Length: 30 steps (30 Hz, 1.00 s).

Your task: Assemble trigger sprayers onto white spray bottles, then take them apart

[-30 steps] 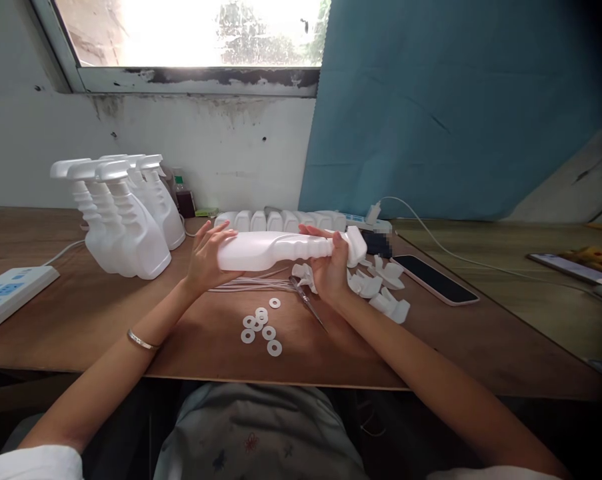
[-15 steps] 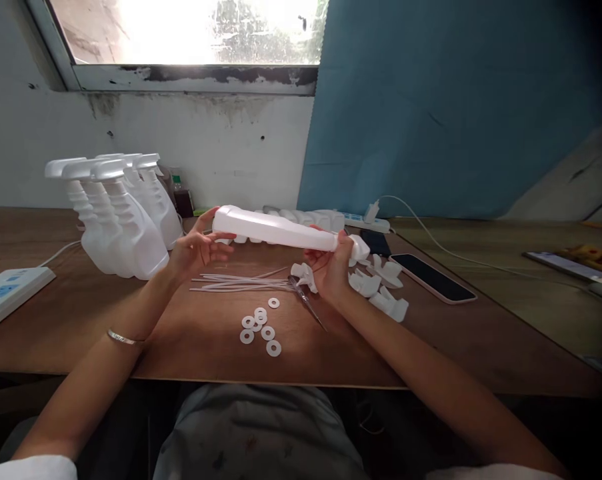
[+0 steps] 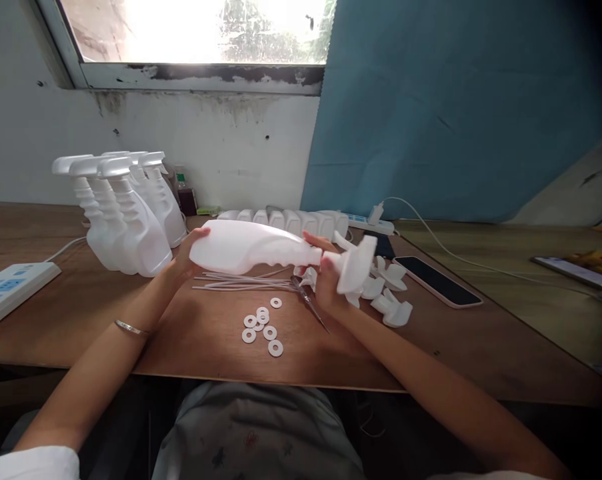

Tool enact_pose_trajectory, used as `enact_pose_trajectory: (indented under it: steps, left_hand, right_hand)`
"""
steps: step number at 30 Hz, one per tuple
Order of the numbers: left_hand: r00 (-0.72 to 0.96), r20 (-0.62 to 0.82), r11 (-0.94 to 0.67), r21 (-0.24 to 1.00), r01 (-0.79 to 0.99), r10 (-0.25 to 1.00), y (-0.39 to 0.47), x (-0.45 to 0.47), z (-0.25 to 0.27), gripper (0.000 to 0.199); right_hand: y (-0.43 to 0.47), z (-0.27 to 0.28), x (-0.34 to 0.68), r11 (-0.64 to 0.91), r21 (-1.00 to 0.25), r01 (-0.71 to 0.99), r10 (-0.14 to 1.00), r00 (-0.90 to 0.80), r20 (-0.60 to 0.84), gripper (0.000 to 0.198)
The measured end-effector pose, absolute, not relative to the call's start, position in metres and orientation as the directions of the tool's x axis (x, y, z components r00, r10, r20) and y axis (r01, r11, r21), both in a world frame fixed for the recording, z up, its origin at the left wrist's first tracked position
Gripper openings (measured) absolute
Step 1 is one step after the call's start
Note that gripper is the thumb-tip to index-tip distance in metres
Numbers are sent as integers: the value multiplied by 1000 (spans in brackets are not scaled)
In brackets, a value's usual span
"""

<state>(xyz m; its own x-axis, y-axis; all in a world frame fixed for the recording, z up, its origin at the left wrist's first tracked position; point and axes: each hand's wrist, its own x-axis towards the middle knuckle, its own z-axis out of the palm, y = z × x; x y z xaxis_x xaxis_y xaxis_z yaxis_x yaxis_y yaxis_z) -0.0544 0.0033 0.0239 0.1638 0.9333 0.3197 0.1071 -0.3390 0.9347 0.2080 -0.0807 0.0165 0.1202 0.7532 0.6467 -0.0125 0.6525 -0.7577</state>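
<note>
A white spray bottle (image 3: 248, 245) lies sideways in the air above the table, its base to the left. My left hand (image 3: 187, 255) holds the base end, with the fingers partly hidden behind it. Around the neck, just at the collar of the trigger sprayer head (image 3: 359, 263), my right hand (image 3: 329, 277) is closed. Below the bottle lie several thin white tubes (image 3: 241, 283) and several flat white washers (image 3: 275, 348). A pointed tool (image 3: 311, 305) rests near my right wrist, and loose white sprayer heads (image 3: 393, 308) are scattered to its right.
Several assembled spray bottles (image 3: 148, 243) stand at the back left. A row of white bottles (image 3: 285, 219) lies along the wall. Power strips (image 3: 18, 283) sit at the left and at the back. A phone (image 3: 437, 281) lies right, with a cable (image 3: 455, 250) crossing behind it.
The bottle has rolled so its broad side faces me, and its base end has dropped slightly. My left hand has gone from loose, spread fingers to gripping the base.
</note>
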Motion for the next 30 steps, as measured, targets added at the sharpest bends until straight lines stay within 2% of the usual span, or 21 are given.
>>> enact_pose_trajectory:
  steps: [3,5,6,8,9,11,18,24,30]
  left_hand:
    - [90,191,-175,971,-163,977,9,-64,24,50]
    - [24,168,-151,936,-319,986,14,-69,23,47]
    - [-21,162,-157,907,-392,987,15,-70,23,45]
    - [-106,144,-178,834,-523,984,19,-71,22,41]
    - [-134,141,-193,794,-576,981,20,-70,22,38]
    - [-146,163,-219,732,-645,976,21,-68,22,35]
    - [-132,259,-274,652,-707,957,19,-63,20,33]
    - [-88,156,-172,690,-703,984,20,-67,19,36]
    - [-99,80,-126,725,-677,992,26,-73,17,31]
  right_hand:
    - [-104,19,214,793,-532,296,581,-107,807,34]
    - [-112,20,215,860,-277,428,402,-236,885,19]
    - [-112,20,214,891,-96,444,265,-337,903,14]
    - [-107,19,211,891,277,360,-61,-509,859,9]
    - [-103,18,209,859,414,301,-197,-551,811,10]
    - [-95,16,205,798,544,260,-345,-543,766,13]
    - [-97,17,206,758,565,326,-359,-515,779,16]
    - [-100,18,213,781,494,383,-300,-463,834,19]
    - [-97,14,213,749,533,395,-358,-436,826,21]
